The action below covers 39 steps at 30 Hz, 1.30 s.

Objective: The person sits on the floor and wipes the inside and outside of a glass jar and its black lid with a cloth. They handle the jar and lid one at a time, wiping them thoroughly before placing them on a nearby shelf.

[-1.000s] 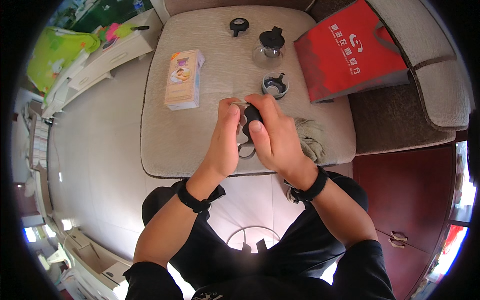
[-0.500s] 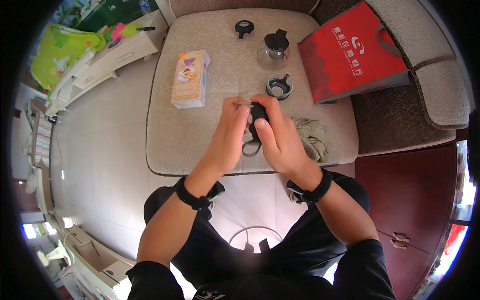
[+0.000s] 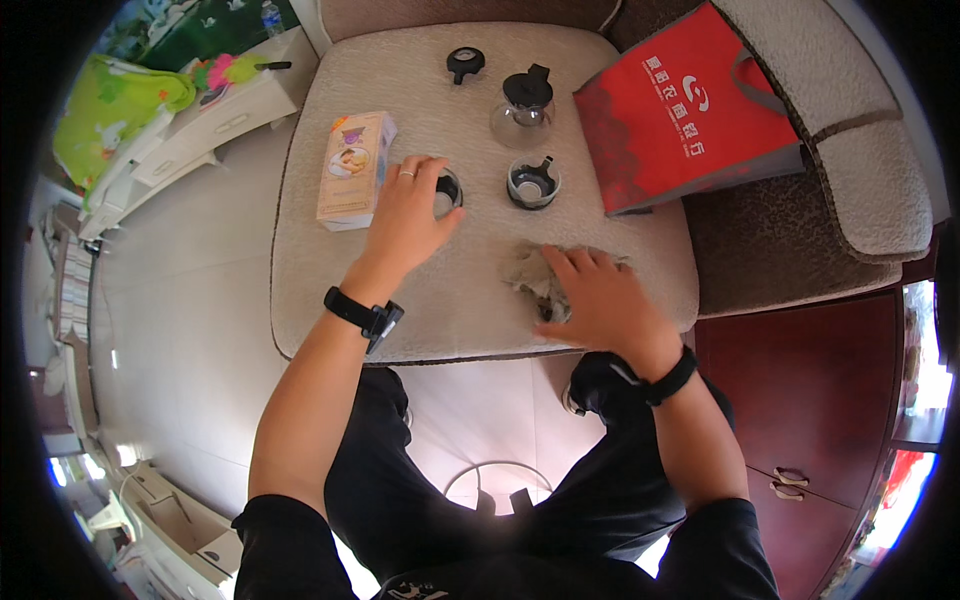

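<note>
Item: left hand (image 3: pixel 408 215), mine. Grip half open, fingers and thumb curved round the left side of a small glass cup with a dark inner part (image 3: pixel 450 190). The cup is on the cushioned seat (image 3: pixel 440 310), partly hidden behind my fingers; whether my grip bears on it or only rings it, I cannot tell.

Item: right hand (image 3: pixel 610 305), mine. Grip spread, thumb well apart from fingers, over a crumpled grey-green cloth (image 3: pixel 535 275). Fingertips overlap the cloth in view; whether they have pinched any of it, I cannot tell.

Set by: second glass cup with a black insert (image 3: pixel 533 183), upright, right of the first and apart from it. Glass pot with black lid (image 3: pixel 522 120), beyond that cup. Black round part with a short handle (image 3: pixel 465 64), left of the pot, farther off. Pale carton (image 3: pixel 352 170), just beside my left hand. Red bag (image 3: pixel 685 110), leaning at the right.

Step in hand, by my judgement: cup and cloth handled at once, one to each hand.

Called for next, by my judgement: on the left, light fingers, level glass and room kept from the carton; on the right, a gathered hold on the cloth, well away from the second cup.
</note>
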{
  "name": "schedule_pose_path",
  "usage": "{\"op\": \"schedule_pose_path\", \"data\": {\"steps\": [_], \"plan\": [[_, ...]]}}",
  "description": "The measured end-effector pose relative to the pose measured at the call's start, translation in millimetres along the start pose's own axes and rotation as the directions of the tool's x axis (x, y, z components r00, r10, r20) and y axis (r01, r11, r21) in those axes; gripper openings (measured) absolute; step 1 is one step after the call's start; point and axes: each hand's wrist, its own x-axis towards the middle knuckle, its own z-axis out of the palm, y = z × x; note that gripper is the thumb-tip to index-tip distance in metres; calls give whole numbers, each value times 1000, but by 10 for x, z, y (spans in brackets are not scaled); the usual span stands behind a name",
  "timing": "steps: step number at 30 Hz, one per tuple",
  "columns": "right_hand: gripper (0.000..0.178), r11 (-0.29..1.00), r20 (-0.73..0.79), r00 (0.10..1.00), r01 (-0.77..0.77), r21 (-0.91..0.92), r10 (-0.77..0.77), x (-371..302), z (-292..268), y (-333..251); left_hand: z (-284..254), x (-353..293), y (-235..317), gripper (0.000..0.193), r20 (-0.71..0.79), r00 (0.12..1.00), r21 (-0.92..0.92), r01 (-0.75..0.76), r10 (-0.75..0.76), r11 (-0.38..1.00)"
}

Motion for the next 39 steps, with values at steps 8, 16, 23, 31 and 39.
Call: {"op": "schedule_pose_path", "data": {"steps": [8,16,23,31,39], "plan": [[94,990,-16,996,80,-112,-82,-90,154,-11,257,510,79,68,-176,983,28,-52,56,998],[75,990,-58,995,67,-127,-75,-59,224,-63,934,784,33,67,-171,975,-85,128,-141,988],[77,997,-83,996,36,-64,-41,-84,221,-1,989,963,76,57,-207,881,-506,277,-426,817],[71,995,-154,983,102,2,-100,-207,42,-109,749,1889,-911,64,-55,976,-24,209,-210,978],[71,990,-46,991,127,55,-124,-196,-81,33,1255,2667,-1332,96,-121,984,168,151,-132,974]]}}
